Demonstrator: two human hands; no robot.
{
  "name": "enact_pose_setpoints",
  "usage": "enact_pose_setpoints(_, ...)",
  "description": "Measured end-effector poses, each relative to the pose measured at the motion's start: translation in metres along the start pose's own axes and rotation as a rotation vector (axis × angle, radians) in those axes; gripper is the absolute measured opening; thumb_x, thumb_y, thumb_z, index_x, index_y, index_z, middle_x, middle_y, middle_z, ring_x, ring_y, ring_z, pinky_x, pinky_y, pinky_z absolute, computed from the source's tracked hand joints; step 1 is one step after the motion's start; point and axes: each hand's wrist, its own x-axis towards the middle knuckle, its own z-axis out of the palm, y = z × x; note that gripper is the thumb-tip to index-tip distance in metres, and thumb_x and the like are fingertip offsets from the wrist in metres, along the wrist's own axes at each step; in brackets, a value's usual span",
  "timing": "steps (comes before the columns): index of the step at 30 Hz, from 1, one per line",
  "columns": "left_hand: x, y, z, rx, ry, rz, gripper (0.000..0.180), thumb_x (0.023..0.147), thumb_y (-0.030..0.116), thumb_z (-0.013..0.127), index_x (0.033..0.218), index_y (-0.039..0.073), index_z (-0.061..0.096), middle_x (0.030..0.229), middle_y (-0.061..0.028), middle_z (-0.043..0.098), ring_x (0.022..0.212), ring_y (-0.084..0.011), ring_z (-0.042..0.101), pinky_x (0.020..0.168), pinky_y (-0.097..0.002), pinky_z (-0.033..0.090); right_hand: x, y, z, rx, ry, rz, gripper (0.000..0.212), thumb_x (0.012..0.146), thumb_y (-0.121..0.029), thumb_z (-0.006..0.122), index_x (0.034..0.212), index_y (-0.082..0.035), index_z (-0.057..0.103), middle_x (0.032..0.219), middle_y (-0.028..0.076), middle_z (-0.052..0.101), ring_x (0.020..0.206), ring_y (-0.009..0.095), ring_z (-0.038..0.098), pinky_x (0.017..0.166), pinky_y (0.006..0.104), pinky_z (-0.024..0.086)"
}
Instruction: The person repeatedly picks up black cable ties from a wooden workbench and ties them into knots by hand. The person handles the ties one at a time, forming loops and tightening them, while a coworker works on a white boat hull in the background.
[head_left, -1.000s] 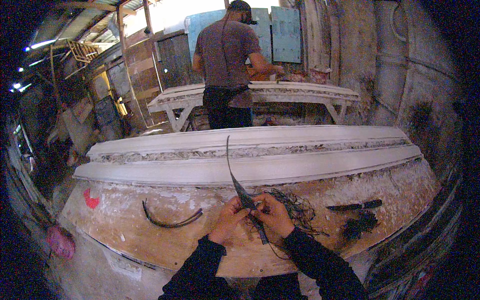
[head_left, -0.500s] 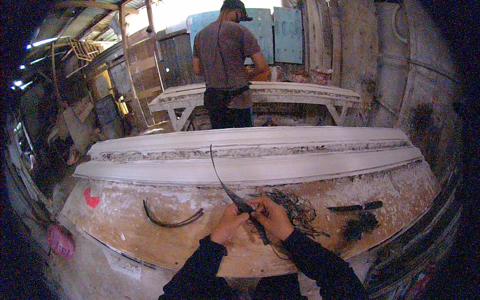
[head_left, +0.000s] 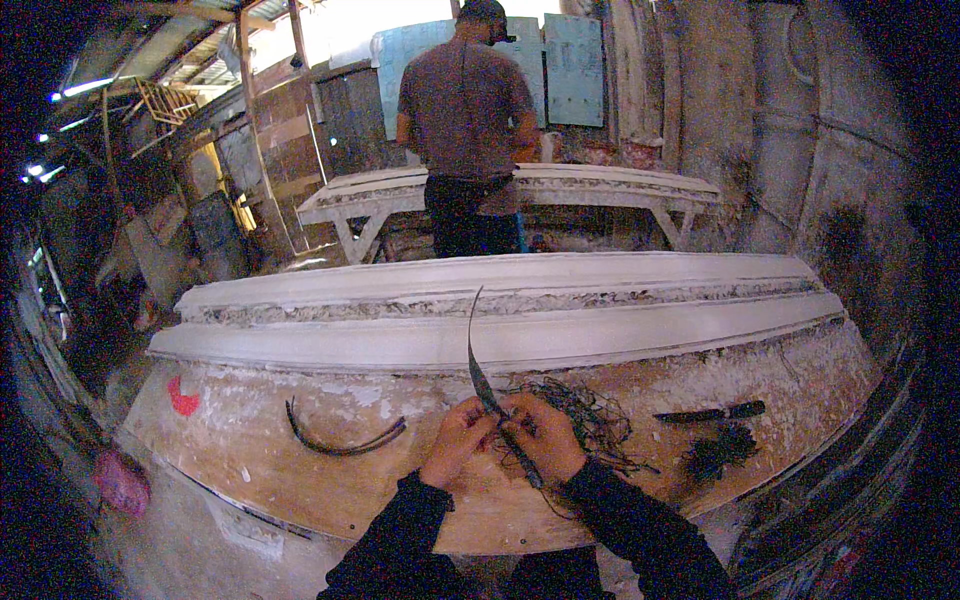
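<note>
Curved dark strips (head_left: 345,450) lie on the wooden tabletop (head_left: 250,425); the left hand (head_left: 455,443) and right hand (head_left: 548,437) pinch a tapering dark strip (head_left: 479,377) above it; rightward lie tangled dark strands (head_left: 602,425), a knife (head_left: 715,412) and a dark bristly bunch (head_left: 720,450).

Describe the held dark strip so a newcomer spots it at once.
Find the worktop with long white mouldings across it. Over its near middle, the left hand and right hand pinch one dark strip. Unlike the curved strips lying leftward, it is held, tapering to a tip.
</note>
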Motion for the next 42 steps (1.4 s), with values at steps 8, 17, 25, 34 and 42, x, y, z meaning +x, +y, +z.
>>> enact_pose_setpoints(8,-0.001,0.001,-0.001,-0.103,-0.077,-0.011,0.017,0.075,0.005,0.056,0.091,0.004,0.054,0.078,-0.0023,0.058,0.061,-0.0097,0.054,0.052,-0.022,0.045,0.0,-0.003,-0.003,-0.033,-0.023,-0.036,0.028,0.076,-0.005,0.059,0.102,-0.008,0.053,0.083,0.01,0.059,0.069,0.021,0.059,0.063,0.0306,0.048)
enact_pose_setpoints(17,-0.006,0.007,0.0,-0.073,-0.108,-0.04,0.021,0.072,0.004,0.055,0.093,0.003,0.053,0.077,-0.0032,0.058,0.065,-0.0124,0.055,0.058,-0.025,0.047,-0.001,-0.007,-0.001,0.002,-0.04,-0.028,0.026,0.077,-0.005,0.058,0.102,-0.008,0.053,0.087,0.011,0.06,0.073,0.022,0.06,0.065,0.0309,0.048)
enact_pose_setpoints(25,-0.01,0.014,0.002,0.008,-0.041,-0.007,0.02,0.075,0.008,0.051,0.094,0.004,0.055,0.073,-0.0013,0.056,0.06,-0.0098,0.052,0.054,-0.0226,0.043,-0.003,-0.001,-0.001,-0.06,-0.077,0.004,0.033,0.075,-0.004,0.06,0.106,-0.007,0.05,0.079,0.009,0.059,0.071,0.019,0.059,0.064,0.0302,0.047)
enact_pose_setpoints(34,-0.006,0.014,0.002,-0.019,-0.036,-0.017,0.019,0.081,0.02,0.055,0.095,0.007,0.055,0.077,0.0008,0.057,0.062,-0.0076,0.051,0.055,-0.0206,0.041,0.002,0.021,0.004,0.207,-0.179,0.136,0.039,0.073,-0.005,0.063,0.109,-0.006,0.05,0.083,0.004,0.054,0.071,0.01,0.048,0.065,0.0244,0.044)
enact_pose_setpoints(42,-0.007,0.018,0.002,0.02,-0.074,-0.101,0.02,0.081,0.021,0.058,0.096,0.008,0.056,0.079,0.001,0.059,0.062,-0.0073,0.053,0.056,-0.0211,0.042,0.001,0.012,0.005,0.129,-0.037,0.084,0.034,0.073,-0.004,0.063,0.105,-0.007,0.051,0.075,0.004,0.054,0.066,0.012,0.049,0.061,0.026,0.043)
